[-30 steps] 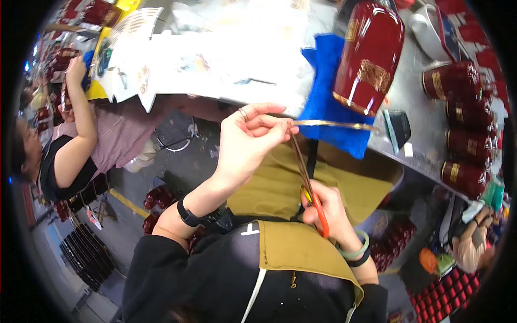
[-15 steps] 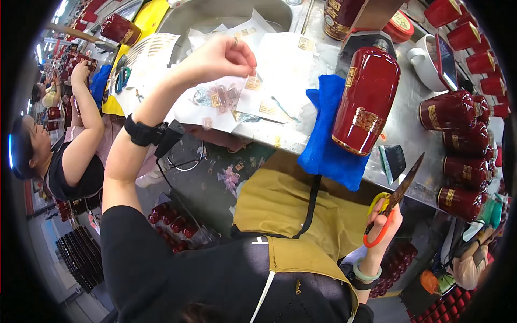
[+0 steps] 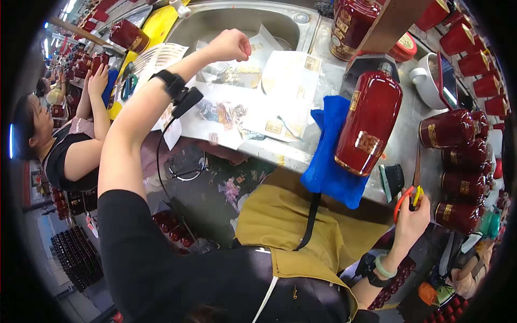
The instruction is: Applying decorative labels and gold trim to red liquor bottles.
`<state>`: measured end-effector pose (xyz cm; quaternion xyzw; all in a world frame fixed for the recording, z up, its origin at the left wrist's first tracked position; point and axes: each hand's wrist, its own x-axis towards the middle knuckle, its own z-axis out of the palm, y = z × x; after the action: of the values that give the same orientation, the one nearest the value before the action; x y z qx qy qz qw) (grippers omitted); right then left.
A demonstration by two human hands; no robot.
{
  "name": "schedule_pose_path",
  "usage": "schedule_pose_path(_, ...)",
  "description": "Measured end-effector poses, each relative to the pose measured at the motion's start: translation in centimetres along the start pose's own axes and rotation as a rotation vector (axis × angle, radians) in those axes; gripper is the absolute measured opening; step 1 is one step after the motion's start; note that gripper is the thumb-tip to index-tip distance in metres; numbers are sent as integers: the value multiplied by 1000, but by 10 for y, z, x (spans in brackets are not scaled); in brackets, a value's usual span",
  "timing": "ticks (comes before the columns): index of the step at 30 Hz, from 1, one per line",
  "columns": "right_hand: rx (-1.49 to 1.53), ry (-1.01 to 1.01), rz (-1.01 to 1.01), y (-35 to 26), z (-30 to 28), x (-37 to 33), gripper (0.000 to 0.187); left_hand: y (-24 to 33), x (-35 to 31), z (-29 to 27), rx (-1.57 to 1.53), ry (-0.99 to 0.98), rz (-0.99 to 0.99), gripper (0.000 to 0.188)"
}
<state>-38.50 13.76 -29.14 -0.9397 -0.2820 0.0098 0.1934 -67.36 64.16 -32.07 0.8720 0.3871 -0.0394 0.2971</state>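
My left hand (image 3: 230, 46) is closed, held above white paper sheets (image 3: 293, 70) that overhang the sink. Whatever its curled fingers may hold cannot be made out. Scissors (image 3: 409, 197) with red and yellow handles and a rusty blade are gripped in my right hand (image 3: 413, 218) at the table's front edge, their tips toward the dark red bottles (image 3: 464, 183) at the right. A large glossy red bottle (image 3: 369, 121) with gold labels lies on a blue cloth (image 3: 335, 180). Crumpled clear film (image 3: 229, 112) and small gold labels rest on the sheets.
A steel sink (image 3: 207, 21) is at the back. A white mug (image 3: 425, 81) and a dark octagonal block (image 3: 392, 175) stand on the metal table (image 3: 291, 153). At the left, another person (image 3: 72, 148) works near a yellow board (image 3: 161, 19).
My left hand has risen toward the sink, away from the labels, its fingers more curled. My right hand has carried the scissors rightward to the table edge, the blade turned more upright in view.
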Motion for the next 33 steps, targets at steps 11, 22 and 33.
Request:
schedule_pose_path(11,-138,27,45,2,1,1,37,-38,90,63,834,-112,-23,21)
schedule_pose_path(22,46,-67,-1,17,-1,33,33,148,-92,13,-770,212,136,19)
schedule_pose_path(33,811,-99,-593,-146,-4,10,14,243,-159,98,-1320,216,149,18)
